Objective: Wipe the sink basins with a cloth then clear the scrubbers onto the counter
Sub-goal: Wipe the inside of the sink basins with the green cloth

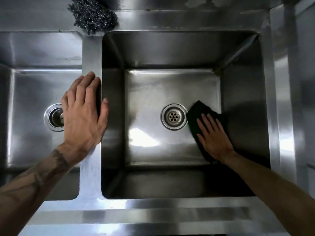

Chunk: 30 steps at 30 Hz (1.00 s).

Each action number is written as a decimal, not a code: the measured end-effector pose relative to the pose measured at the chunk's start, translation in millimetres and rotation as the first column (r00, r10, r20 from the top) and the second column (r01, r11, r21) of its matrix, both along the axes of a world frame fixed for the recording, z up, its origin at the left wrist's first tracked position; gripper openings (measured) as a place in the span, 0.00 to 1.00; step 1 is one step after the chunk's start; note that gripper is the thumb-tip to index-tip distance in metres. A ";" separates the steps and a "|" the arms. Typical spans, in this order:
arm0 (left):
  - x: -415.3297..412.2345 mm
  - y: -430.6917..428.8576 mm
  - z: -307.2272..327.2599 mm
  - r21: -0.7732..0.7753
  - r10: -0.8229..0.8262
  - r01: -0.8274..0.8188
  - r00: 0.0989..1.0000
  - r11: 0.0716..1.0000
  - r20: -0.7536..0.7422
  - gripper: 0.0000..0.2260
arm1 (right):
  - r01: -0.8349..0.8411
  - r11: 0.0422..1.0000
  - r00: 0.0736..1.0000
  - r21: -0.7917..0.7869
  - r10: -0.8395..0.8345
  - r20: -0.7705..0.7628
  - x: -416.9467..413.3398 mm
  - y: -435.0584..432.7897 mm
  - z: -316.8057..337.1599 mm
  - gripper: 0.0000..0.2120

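Observation:
A steel double sink fills the head view. In the right basin (144,92), my right hand (213,135) lies flat, fingers spread, pressing a dark green cloth (196,113) onto the floor just right of the round drain (173,116). My left hand (83,113) rests palm down with fingers apart on the steel divider (90,172) between the basins, holding nothing. A tangled steel wool scrubber (92,14) sits on the back ledge above the divider. The left basin (30,92) shows its own drain (54,117), partly hidden by my left hand.
The back ledge (187,17) and the front rim (136,215) are flat steel. A steel edge and upright (289,65) run down the right side of the sink.

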<state>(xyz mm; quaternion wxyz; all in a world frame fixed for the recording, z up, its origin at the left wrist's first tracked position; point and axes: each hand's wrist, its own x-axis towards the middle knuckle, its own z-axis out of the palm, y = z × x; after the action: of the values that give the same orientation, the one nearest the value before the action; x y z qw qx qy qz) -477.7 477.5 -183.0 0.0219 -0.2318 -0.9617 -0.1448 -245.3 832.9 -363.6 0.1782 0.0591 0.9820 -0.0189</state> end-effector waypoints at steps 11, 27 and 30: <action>-1.5 -1.0 1.2 -0.005 0.005 -0.005 1.000 1.000 0.006 0.25 | -0.503 0.854 0.860 -0.130 0.510 0.020 34.1 -6.6 -5.8 0.29; -3.0 0.0 -0.4 0.002 0.002 -0.002 1.000 1.000 0.008 0.24 | -0.696 0.629 0.702 -0.346 0.696 -0.148 -47.3 -175.6 -15.2 0.25; -3.6 -0.5 0.1 0.008 -0.007 0.007 1.000 1.000 0.015 0.24 | -0.690 0.647 0.710 -0.325 0.693 -0.128 -34.8 -149.0 -12.9 0.24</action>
<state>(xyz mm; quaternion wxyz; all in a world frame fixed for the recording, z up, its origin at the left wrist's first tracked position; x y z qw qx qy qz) -481.3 477.0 -183.0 0.0151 -0.2341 -0.9604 -0.1503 -280.1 683.9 -376.5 0.1835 -0.3522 0.9095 -0.1232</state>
